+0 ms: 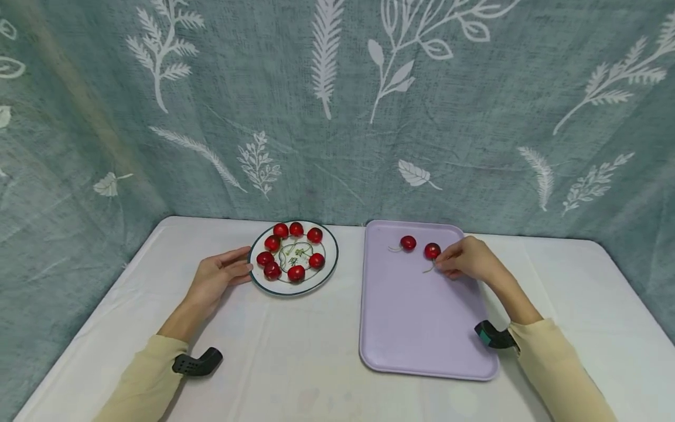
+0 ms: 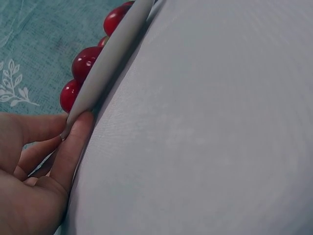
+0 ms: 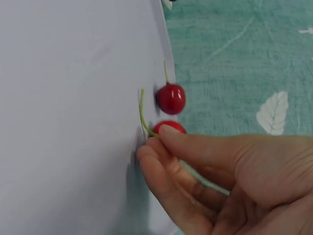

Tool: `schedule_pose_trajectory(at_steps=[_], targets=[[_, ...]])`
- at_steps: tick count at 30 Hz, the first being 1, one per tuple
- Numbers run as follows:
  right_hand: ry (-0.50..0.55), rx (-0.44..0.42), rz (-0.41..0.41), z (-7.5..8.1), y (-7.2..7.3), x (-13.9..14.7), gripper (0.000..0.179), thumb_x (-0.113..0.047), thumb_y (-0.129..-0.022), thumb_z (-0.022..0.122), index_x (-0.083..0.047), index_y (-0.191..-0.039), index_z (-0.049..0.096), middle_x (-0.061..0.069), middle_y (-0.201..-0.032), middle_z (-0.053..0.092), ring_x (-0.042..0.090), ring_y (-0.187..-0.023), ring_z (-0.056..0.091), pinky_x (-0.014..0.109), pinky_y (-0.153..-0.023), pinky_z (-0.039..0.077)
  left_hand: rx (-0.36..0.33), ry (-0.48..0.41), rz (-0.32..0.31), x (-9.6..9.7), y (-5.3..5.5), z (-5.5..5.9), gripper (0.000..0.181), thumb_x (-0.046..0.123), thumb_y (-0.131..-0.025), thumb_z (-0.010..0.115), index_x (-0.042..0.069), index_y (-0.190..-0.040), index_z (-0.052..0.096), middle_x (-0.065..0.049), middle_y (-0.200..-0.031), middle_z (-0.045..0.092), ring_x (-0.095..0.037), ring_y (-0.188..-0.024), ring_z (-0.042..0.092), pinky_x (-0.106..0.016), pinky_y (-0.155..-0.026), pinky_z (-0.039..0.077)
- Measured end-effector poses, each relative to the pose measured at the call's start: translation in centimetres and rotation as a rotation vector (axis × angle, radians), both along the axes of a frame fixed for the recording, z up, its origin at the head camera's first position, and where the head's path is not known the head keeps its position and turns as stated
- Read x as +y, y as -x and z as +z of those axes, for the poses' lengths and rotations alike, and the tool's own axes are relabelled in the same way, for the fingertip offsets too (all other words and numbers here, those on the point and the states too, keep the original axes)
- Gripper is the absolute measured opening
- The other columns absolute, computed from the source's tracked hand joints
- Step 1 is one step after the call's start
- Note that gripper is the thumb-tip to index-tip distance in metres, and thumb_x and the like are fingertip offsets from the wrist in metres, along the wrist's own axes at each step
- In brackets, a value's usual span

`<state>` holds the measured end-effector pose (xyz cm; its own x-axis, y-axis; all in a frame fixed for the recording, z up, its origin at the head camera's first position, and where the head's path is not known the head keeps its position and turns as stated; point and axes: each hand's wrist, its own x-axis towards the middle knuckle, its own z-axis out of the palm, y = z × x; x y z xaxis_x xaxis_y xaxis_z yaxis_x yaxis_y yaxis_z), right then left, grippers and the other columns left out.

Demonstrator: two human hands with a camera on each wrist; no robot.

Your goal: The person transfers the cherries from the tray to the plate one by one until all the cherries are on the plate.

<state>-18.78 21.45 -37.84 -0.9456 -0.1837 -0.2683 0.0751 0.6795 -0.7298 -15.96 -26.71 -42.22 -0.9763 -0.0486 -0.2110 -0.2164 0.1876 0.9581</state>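
Observation:
On the left, my left hand (image 1: pixel 218 274) holds the edge of a white plate (image 1: pixel 329 272) with a dark rim. The left wrist view shows the thumb and fingers (image 2: pixel 73 147) pinching that rim. Several red cherries (image 1: pixel 296 274) with green stems lie in a ring on the plate. Over at the right, my right hand (image 1: pixel 465 258) pinches a red cherry (image 1: pixel 432 251) at the far end of a lilac tray (image 1: pixel 422 328). Its thumb lies against the fruit in the right wrist view, and the green stem sticks out past the fingertips. A second cherry (image 1: pixel 408 243) lies just left of it on the tray.
A white cloth (image 1: pixel 295 351) covers the table, with a strip of it between plate and tray. Behind the table hangs a green curtain (image 1: pixel 295 146) with white leaf prints. Black devices (image 1: pixel 197 362) are worn at both wrists.

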Motion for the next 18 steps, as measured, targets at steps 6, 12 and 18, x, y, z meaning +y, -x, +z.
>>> schedule_pose_trajectory(at_steps=[6,12,18], targets=[[0.041,-0.066,-0.107,-0.6,0.1,-0.4,0.024,-0.012,-0.088,0.072,0.012,-0.091,0.073,0.004,-0.067,0.07,0.009,-0.057,0.066,0.023,-0.056,0.06,0.006,-0.007,0.004,-0.1,0.0,-0.1,0.054,0.005,-0.097,0.058,-0.001,-0.148,0.04,-0.024,-0.145,0.043,0.004,-0.094,0.061,-0.021,-0.086,0.057],[0.094,-0.086,-0.204,-1.3,0.2,-1.1,0.025,-0.016,-0.086,0.075,0.009,-0.083,0.073,0.002,-0.061,0.068,0.007,-0.052,0.064,0.021,-0.053,0.059,0.003,-0.004,0.011,0.0,0.1,-0.2,0.054,0.006,-0.097,0.058,0.0,-0.148,0.04,-0.023,-0.145,0.044,0.004,-0.094,0.061,-0.021,-0.085,0.057],[0.14,-0.095,-0.237,-1.6,0.1,-1.0,0.022,-0.014,-0.085,0.076,0.007,-0.079,0.071,0.0,-0.058,0.065,0.005,-0.05,0.063,0.02,-0.052,0.058,-0.001,-0.003,0.01,0.1,0.1,-0.3,0.054,0.005,-0.097,0.059,0.0,-0.148,0.04,-0.023,-0.145,0.044,0.004,-0.093,0.061,-0.021,-0.085,0.057]])
